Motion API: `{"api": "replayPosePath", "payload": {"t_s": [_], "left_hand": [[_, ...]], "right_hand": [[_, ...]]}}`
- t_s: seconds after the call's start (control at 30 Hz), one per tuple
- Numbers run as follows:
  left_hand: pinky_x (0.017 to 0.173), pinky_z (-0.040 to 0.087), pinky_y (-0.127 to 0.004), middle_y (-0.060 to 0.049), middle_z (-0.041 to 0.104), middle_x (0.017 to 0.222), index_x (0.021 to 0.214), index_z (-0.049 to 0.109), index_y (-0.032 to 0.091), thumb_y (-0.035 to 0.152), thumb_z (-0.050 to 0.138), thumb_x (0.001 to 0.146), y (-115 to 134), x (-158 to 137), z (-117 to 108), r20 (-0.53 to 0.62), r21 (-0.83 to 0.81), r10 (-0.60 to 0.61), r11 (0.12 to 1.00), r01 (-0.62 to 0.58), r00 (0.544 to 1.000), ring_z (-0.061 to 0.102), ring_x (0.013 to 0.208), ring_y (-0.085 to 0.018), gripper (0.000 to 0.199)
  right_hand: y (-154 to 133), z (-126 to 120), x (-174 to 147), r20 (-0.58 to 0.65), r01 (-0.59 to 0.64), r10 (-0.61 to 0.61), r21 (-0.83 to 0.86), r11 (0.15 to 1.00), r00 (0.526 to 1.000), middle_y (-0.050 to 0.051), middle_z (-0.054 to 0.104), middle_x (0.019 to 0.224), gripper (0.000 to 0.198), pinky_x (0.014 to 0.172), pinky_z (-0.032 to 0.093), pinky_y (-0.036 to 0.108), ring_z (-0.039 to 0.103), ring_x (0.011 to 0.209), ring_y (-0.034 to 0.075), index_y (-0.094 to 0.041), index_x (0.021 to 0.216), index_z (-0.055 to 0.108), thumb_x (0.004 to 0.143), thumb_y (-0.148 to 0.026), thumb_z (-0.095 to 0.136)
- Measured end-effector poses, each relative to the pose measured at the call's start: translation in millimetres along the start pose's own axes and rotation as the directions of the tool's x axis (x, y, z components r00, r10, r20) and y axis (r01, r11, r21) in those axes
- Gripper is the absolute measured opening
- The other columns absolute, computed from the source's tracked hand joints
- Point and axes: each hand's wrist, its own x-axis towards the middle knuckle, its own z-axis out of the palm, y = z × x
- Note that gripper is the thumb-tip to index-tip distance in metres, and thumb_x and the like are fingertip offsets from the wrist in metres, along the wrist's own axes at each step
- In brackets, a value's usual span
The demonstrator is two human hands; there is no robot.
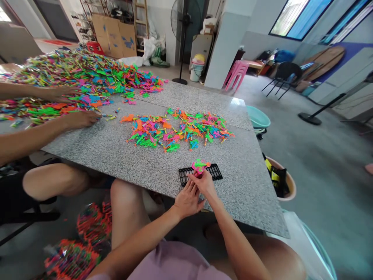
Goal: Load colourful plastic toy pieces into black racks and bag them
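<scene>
Clearly, the right hand (205,183) grips bright pieces (199,166)

- 1 left hand (188,200) and 1 right hand (207,183), both the wearer's own.
- 2 co-worker's hands (84,119).
- At least 1 toy (199,166) in the wearer's right hand; overlap hides the exact count.
- 1 black rack (216,172).
- 1 large heap (87,74) and 1 smaller spread (204,126) of toys, the pieces too crowded to count.
- At least 2 bags of toys (71,258).
- 1 teal basin (258,116) and 1 pinkish basin (292,190).
- 1 bucket (196,74).
- 1 fan (183,21) with its cage showing.
- 1 black chair (287,73).
- 1 ladder (142,22).
- 1 stack of pink stools (239,70), their number unclear.
- 2 windows (300,17) at the upper right.
</scene>
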Motion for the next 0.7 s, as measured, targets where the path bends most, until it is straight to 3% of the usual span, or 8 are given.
{"api": "replayPosePath", "payload": {"t_s": [0.17,0.3,0.43,0.6,0.7], "left_hand": [[0.117,0.024,-0.054,-0.028,0.045,0.146,0.14,0.044,-0.002,0.049,0.042,0.096,2.9,-2.7,4.4,0.01,-0.019,-0.03,0.999,0.03,1.0,0.035,0.143,-0.037,0.068],[0.119,0.021,-0.051,-0.022,0.05,0.145,0.143,0.044,0.004,0.048,0.044,0.095,4.4,-3.2,9.6,0.034,-0.053,-0.009,0.999,0.011,0.999,0.038,0.141,-0.034,0.065],[0.119,0.02,-0.052,-0.02,0.046,0.149,0.149,0.037,0.007,0.043,0.042,0.097,4.9,-2.6,10.3,0.062,-0.072,0.01,0.997,-0.005,0.998,0.039,0.141,-0.032,0.064],[0.115,0.029,-0.05,-0.017,0.051,0.146,0.148,0.039,0.01,0.036,0.042,0.096,6.3,-7.3,15.6,0.098,-0.084,0.034,0.996,-0.026,0.995,0.042,0.139,-0.032,0.058],[0.112,0.034,-0.051,-0.018,0.054,0.142,0.146,0.043,0.009,0.039,0.043,0.097,7.2,-8.2,15.2,0.084,-0.059,0.006,0.998,-0.001,0.996,0.046,0.137,-0.033,0.058]], "right_hand": [[-6.6,-3.2,-5.0,0.287,-0.087,0.098,-0.05,0.995,0.953,0.003,0.069,0.071,0.013,0.069,0.052,0.031,0.065,0.067,0.019,-0.018,0.076,0.064,0.071,-0.028,0.071],[-16.6,6.4,-19.0,0.192,0.006,0.048,-0.275,0.961,0.98,0.004,0.072,0.082,0.013,0.08,0.05,0.035,0.066,0.078,0.021,-0.019,0.086,0.065,0.074,-0.024,0.071],[-17.8,13.1,-22.9,0.141,0.129,-0.062,-0.533,0.836,0.988,0.006,0.069,0.078,0.013,0.087,0.045,0.04,0.063,0.086,0.025,-0.019,0.075,0.065,0.073,-0.026,0.076],[-13.6,20.0,-28.3,0.221,0.251,-0.149,-0.562,0.788,0.964,0.007,0.066,0.082,0.014,0.085,0.044,0.038,0.06,0.085,0.024,-0.019,0.083,0.065,0.074,-0.02,0.075],[-11.1,12.3,-27.0,0.289,0.299,-0.163,-0.531,0.793,0.943,0.005,0.065,0.085,0.02,0.087,0.045,0.038,0.059,0.087,0.023,-0.019,0.088,0.063,0.073,-0.019,0.075]]}}
